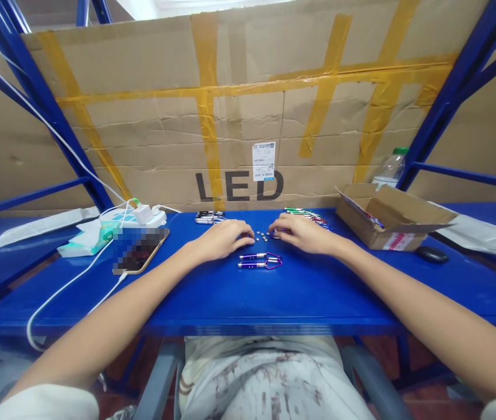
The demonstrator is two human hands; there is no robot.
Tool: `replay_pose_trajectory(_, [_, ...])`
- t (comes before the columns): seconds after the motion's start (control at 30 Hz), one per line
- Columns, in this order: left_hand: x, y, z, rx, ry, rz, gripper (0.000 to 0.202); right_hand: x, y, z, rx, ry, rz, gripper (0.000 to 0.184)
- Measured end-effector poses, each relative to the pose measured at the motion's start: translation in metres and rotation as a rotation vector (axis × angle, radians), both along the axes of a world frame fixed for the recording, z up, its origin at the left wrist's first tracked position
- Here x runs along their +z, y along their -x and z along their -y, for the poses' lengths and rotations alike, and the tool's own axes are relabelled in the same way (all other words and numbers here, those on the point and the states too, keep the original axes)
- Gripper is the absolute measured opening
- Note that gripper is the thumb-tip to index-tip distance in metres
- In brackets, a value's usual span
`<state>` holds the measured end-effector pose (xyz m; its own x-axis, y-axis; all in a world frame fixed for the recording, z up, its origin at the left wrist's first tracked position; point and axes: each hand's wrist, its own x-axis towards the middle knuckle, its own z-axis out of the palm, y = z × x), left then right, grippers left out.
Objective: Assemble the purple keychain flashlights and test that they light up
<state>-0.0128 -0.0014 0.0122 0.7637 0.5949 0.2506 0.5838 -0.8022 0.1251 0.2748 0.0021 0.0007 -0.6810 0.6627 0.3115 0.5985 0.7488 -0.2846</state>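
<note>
Several small round silver pieces, like button cells (263,236), lie on the blue table between my hands. My left hand (224,239) rests left of them, fingers curled with thumb and forefinger close together; whatever is between them is too small to make out. On the other side, my right hand (302,233) has its fingers bent down over a bit of purple that I cannot make out clearly. Nearer to me lie two purple penlights (252,265) with carabiner clips, side by side. Black and silver penlights (208,217) lie behind my left hand, green and red ones (302,211) behind my right.
At right stand an open cardboard box (391,227), a black mouse (432,254) and a bottle (391,168). Left are a charging phone (145,251), a tissue pack (88,239) and a power strip (155,219) with cables. A cardboard wall (164,140) closes the back.
</note>
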Motion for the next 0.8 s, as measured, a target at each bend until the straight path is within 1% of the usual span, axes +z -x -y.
replay_pose_trajectory(0.1, [-0.004,0.006,-0.006,0.046,-0.023,-0.055,0.028,-0.012,0.005,-0.003,0.025,-0.058,0.015,0.037])
replay_pose_trajectory(0.23, [-0.010,0.009,-0.010,0.020,-0.014,-0.059,0.020,-0.023,0.013,-0.001,0.061,-0.102,0.049,0.041])
replay_pose_trajectory(0.33, [-0.013,0.010,-0.011,0.001,-0.018,-0.038,0.021,-0.027,0.017,0.000,0.074,-0.124,0.057,0.042])
replay_pose_trajectory(0.47, [-0.012,0.010,-0.014,-0.003,0.005,0.035,0.022,-0.026,0.017,0.000,0.090,-0.130,0.042,0.033])
replay_pose_trajectory(0.53, [-0.010,0.009,-0.014,0.018,0.047,0.084,0.019,-0.024,0.016,-0.001,0.104,-0.121,0.036,0.027])
replay_pose_trajectory(0.63, [-0.009,0.005,-0.014,0.034,0.159,0.195,0.019,-0.023,0.016,-0.001,0.127,-0.097,0.031,0.020])
replay_pose_trajectory(0.8, [-0.017,-0.002,-0.014,-0.023,0.340,0.349,0.022,-0.022,0.016,0.002,0.138,-0.069,0.003,0.012])
